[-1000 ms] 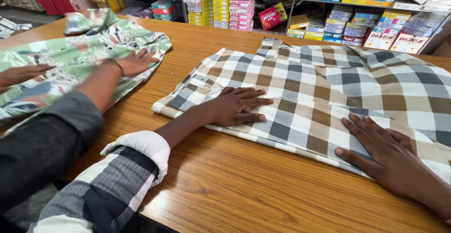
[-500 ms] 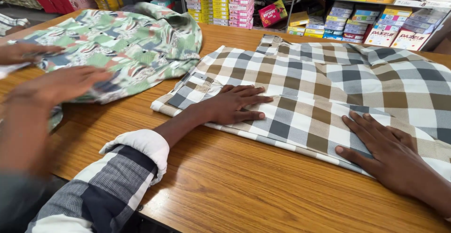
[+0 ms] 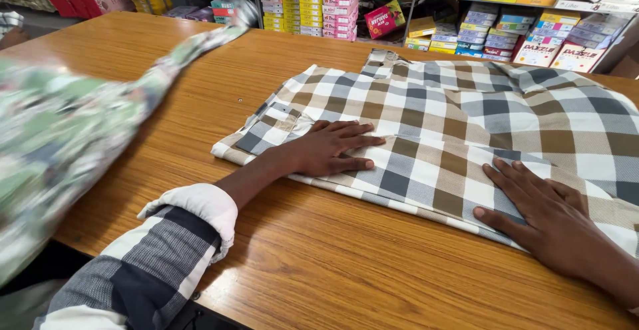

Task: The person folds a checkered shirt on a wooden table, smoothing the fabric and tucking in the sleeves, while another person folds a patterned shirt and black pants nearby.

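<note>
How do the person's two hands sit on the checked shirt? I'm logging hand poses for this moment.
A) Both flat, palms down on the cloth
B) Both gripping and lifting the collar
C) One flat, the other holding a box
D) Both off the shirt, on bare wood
A: the left hand and right hand both lie flat with spread fingers on the checked shirt, which lies on the wooden table.

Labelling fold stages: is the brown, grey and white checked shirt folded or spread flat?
Partly folded: the brown, grey and white checked shirt shows a doubled near edge, pressed flat by left hand and right hand.
</note>
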